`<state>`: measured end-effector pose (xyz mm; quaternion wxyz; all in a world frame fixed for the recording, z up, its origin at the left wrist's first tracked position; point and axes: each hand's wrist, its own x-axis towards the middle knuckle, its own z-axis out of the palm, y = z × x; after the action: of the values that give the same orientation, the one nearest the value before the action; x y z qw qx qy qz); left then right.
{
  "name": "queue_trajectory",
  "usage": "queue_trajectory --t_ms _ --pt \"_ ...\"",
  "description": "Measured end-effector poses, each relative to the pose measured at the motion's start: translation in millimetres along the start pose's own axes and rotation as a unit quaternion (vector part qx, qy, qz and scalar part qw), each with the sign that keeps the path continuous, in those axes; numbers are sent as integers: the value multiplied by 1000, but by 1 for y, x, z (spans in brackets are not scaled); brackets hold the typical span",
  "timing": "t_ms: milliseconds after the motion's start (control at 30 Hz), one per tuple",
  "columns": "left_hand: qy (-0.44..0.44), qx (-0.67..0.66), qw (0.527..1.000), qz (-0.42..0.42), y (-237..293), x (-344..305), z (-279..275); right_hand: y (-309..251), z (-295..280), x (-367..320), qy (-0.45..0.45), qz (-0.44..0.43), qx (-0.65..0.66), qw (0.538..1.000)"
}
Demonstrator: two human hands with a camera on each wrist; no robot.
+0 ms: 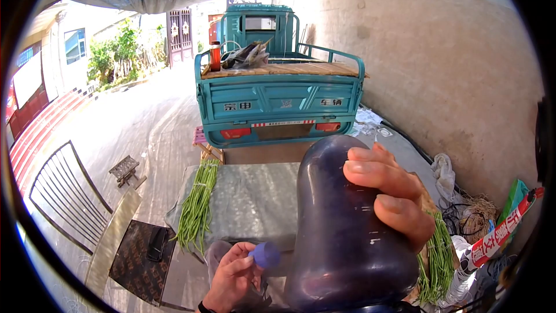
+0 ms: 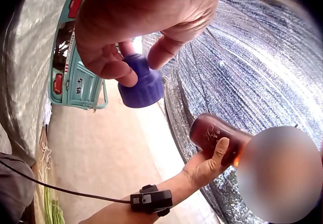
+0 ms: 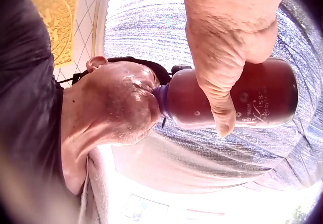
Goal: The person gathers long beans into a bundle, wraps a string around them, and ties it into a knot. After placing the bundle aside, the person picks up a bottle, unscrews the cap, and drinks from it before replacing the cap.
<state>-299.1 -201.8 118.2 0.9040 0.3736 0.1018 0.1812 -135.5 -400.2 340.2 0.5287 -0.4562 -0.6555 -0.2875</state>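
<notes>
A large dark bottle (image 1: pixel 341 243) fills the lower middle of the head view, gripped by the right hand (image 1: pixel 394 191) with fingers curled round its side. In the right wrist view the bottle (image 3: pixel 262 95) looks reddish, its mouth at the person's lips and the right hand (image 3: pixel 227 47) round its body. The left hand (image 1: pixel 231 278) pinches a purple cap (image 1: pixel 267 255) low in the head view. Seen closely, the cap (image 2: pixel 141 90) hangs between thumb and fingertips of the left hand (image 2: pixel 136 27), apart from the bottle (image 2: pixel 214 136).
A covered table (image 1: pixel 255 197) bears bundles of green beans (image 1: pixel 198 206) on the left and more beans (image 1: pixel 438 261) at the right. Behind stands a teal cargo tricycle (image 1: pixel 278 101). A phone (image 1: pixel 156 243) lies on a dark seat at the left, near a metal-backed chair (image 1: pixel 69 197).
</notes>
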Motion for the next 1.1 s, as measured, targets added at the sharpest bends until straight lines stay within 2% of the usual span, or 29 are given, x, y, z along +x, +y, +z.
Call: queue_trajectory --t_ms 200,300,500,600,733,800,1000,1100 --pt "-11 46 998 29 1 -2 5 -2 10 -2 43 3 7 999" --pt "-1 -38 999 -7 -7 3 -7 0 9 -1 40 -5 9 999" --pt "-9 -9 1000 3 -7 4 -9 6 7 -3 32 -17 6 999" --pt "-5 -38 999 -7 -4 2 -3 5 5 -3 30 -11 9 999" --pt "-6 21 1000 19 4 -3 9 8 15 -6 62 -13 22 998" --pt "-7 30 999 22 3 -2 7 9 14 -6 59 -16 22 998" --pt "-2 -69 998 -14 -1 0 2 1 7 0 32 -1 10 999" --pt "-2 -17 1000 7 0 -1 7 5 4 -1 23 -10 5 1000"
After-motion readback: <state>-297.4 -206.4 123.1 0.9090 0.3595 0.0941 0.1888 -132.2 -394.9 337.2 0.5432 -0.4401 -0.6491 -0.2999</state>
